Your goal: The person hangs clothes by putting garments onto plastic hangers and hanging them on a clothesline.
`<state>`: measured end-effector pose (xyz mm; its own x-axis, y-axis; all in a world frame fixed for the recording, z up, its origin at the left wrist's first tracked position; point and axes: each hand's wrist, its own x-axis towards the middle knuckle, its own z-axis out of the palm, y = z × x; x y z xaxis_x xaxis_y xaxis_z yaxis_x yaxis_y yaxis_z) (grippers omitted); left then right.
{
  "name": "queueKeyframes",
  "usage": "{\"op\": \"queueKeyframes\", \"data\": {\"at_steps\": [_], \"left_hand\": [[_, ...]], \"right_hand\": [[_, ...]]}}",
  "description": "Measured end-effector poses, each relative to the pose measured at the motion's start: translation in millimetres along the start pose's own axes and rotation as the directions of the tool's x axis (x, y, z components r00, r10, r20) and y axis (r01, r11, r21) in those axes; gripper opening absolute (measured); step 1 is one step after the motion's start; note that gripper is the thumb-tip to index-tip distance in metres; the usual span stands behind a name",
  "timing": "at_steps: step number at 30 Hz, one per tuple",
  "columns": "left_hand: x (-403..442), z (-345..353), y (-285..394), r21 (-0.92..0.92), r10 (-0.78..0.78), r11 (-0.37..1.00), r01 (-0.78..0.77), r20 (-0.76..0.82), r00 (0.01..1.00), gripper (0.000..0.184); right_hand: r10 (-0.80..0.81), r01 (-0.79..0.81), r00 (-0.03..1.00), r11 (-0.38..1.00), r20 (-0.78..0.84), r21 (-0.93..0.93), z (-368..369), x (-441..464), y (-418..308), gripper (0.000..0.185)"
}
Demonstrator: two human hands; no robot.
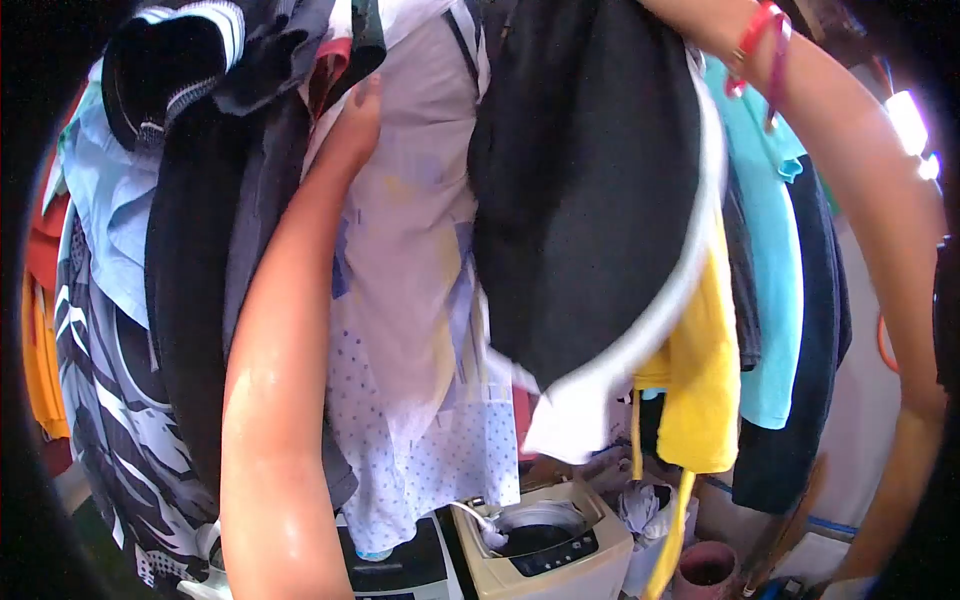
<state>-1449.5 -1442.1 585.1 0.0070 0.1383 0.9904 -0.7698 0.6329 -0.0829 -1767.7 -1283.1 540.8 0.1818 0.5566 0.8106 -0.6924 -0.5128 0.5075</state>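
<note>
My left hand (364, 108) is raised among the hanging clothes, against a pale patterned cloth (410, 200) and just below a dark garment with red trim (335, 65). Its fingers are mostly hidden, so its grip does not show. My right arm (840, 110), with red bangles (757, 50) at the wrist, reaches over the top edge, and its hand is out of frame. Below that wrist hangs a black garment with a white edge (590, 190), its lower edge blurred. A white cloth with blue dots (440, 470) hangs beneath the pale one.
Yellow (700, 380) and turquoise clothes (770, 300) hang to the right. Dark, light blue (115, 220) and black-and-white patterned clothes (130, 440) hang left. Below stand a beige top-loading washing machine (595, 565), a black-topped appliance (405, 560) and a pinkish bucket (705, 570).
</note>
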Motion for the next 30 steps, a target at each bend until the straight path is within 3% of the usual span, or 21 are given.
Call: {"op": "queueKeyframes", "data": {"at_steps": [1, 2, 3, 4, 6, 7, 10, 11, 12, 13, 17, 20, 24, 25, 27, 28, 29, 30], "left_hand": [[0, -4, -2, 0.04, 0.023, 0.999, -0.024, 0.01, 1.0, 0.07], [-1, -5, -6, 0.079, 0.045, 0.996, -0.046, 0.02, 0.999, 0.071], [2, -7, -11, 0.358, -0.023, 0.934, 0.024, -0.008, 1.0, 0.068], [2, -7, -15, 0.308, 0.023, 0.951, -0.019, -0.008, 1.0, 0.068], [-6, -1, -23, 0.207, 0.108, 0.973, -0.104, -0.008, 0.994, 0.067], [-10, 1, -21, 0.205, 0.064, 0.976, -0.065, 0.014, 0.998, 0.064], [-26, 0, -10, 0.636, 0.268, 0.657, -0.404, 0.304, 0.914, 0.058], [-34, -1, -7, 0.489, 0.195, 0.826, -0.281, 0.219, 0.956, 0.057], [-46, -2, 8, 0.306, 0.11, 0.939, -0.154, 0.157, 0.982, 0.055], [-59, -2, 21, 0.248, 0.145, 0.952, -0.177, 0.141, 0.979, 0.055], [-83, -20, 25, 0.34, 0.162, 0.91, -0.239, 0.239, 0.957, 0.051], [-105, -29, 35, 0.359, 0.206, 0.875, -0.325, 0.331, 0.921, 0.048], [-142, -34, 44, 0.412, 0.37, 0.728, -0.548, 0.437, 0.82, 0.046], [-153, -30, 53, 0.418, 0.414, 0.674, -0.609, 0.47, 0.78, 0.046], [-172, -27, 62, 0.39, 0.405, 0.636, -0.666, 0.565, 0.719, 0.048], [-180, -28, 65, 0.375, 0.402, 0.616, -0.693, 0.607, 0.685, 0.048], [-186, -25, 69, 0.386, 0.369, 0.581, -0.717, 0.66, 0.654, 0.05], [-191, -27, 71, 0.386, 0.336, 0.567, -0.727, 0.698, 0.633, 0.05]], "right_hand": [[-0.103, 0.083, 0.989, 0.982, -0.109, -0.172, 20, 16, 20, 0.032], [-0.144, 0.111, 0.98, 0.97, -0.141, -0.217, 39, 27, 35, 0.031], [-0.186, 0.137, 0.968, 0.955, -0.171, -0.264, 56, 37, 51, 0.03], [-0.236, 0.165, 0.95, 0.935, -0.204, -0.316, 71, 47, 61, 0.03], [-0.191, 0.119, 0.955, 0.947, -0.227, -0.299, 98, 57, 76, 0.028], [-0.171, 0.097, 0.957, 0.951, -0.236, -0.294, 110, 62, 84, 0.027], [-0.188, 0.098, 0.953, 0.934, -0.238, -0.345, 137, 74, 111, 0.025], [-0.151, 0.065, 0.948, 0.953, -0.279, -0.295, 151, 76, 113, 0.024], [-0.104, -0.002, 0.963, 0.919, -0.25, -0.394, 165, 80, 127, 0.023], [-0.03, -0.067, 0.963, 0.935, -0.268, -0.347, 164, 70, 116, 0.023], [0.161, -0.221, 0.92, 0.966, -0.357, -0.135, 203, 86, 103, 0.021], [0.171, -0.265, 0.897, 0.946, -0.408, -0.185, 232, 99, 144, 0.02], [0.066, -0.078, 0.973, 0.996, -0.222, -0.044, 226, 96, 147, 0.019], [0.173, -0.161, 0.966, 0.984, -0.191, 0.076, 220, 94, 150, 0.019], [0.138, -0.139, 0.985, 0.99, -0.102, -0.003, 218, 92, 155, 0.022], [0.12, -0.122, 0.991, 0.992, -0.058, -0.042, 218, 97, 161, 0.026], [0.254, -0.248, 0.967, 0.956, 0.022, -0.155, 227, 109, 202, 0.042], [0.187, -0.187, 0.982, 0.98, -0.006, -0.065, 237, 109, 221, 0.054]]}}
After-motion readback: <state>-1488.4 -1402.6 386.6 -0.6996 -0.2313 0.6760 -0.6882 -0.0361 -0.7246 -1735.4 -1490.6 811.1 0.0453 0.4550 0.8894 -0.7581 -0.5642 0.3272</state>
